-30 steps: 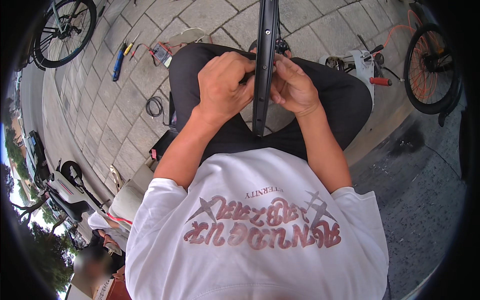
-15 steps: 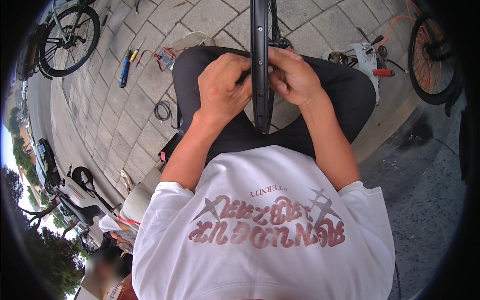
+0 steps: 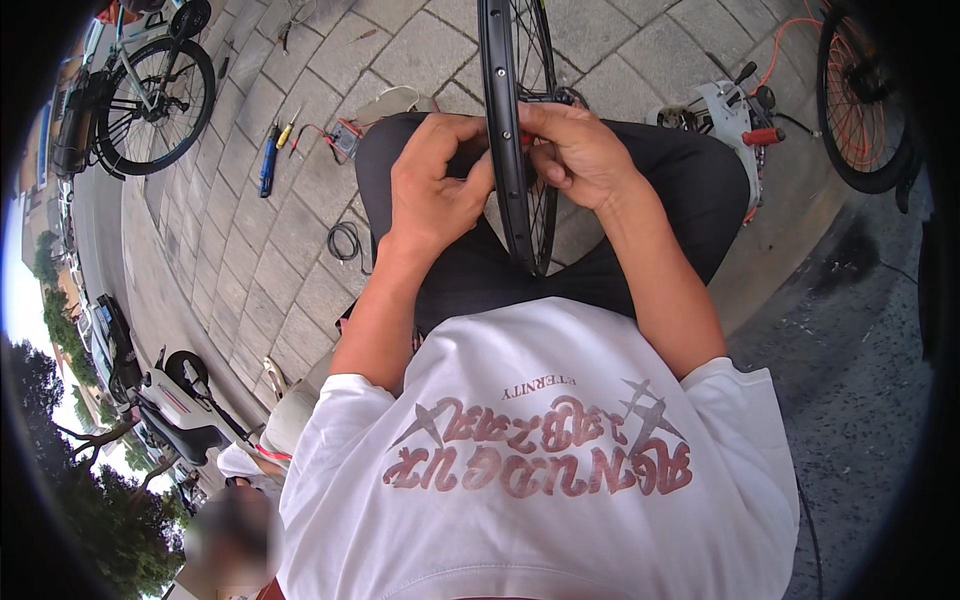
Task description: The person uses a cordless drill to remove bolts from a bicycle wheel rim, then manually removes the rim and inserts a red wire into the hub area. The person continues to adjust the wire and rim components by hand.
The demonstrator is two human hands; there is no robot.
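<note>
A bicycle wheel [image 3: 511, 190] with a bare black rim and thin spokes stands upright between my knees, leaning slightly. No tyre is on the part of the rim in view. My left hand [image 3: 440, 180] has its fingers curled against the rim's left side, with the fingertips partly hidden. On the other side, my right hand [image 3: 580, 155] pinches at the rim and spokes, thumb and forefinger close together. A small red piece [image 3: 526, 141] shows beside the rim at the right fingertips; its kind is too small to make out.
On the paving left lie a blue-handled tool [image 3: 268, 162], a yellow screwdriver [image 3: 285, 134], a red-edged meter [image 3: 346, 137] and a coiled black cable [image 3: 343, 241]. A metal stand with a red handle [image 3: 764, 136] is at right. Bicycles and a person [image 3: 235, 530] are around.
The wheel's upper part has tipped left, showing more spokes on its right. Both hands stay at the rim, the right now nearer its side. The whole view has shifted slightly.
</note>
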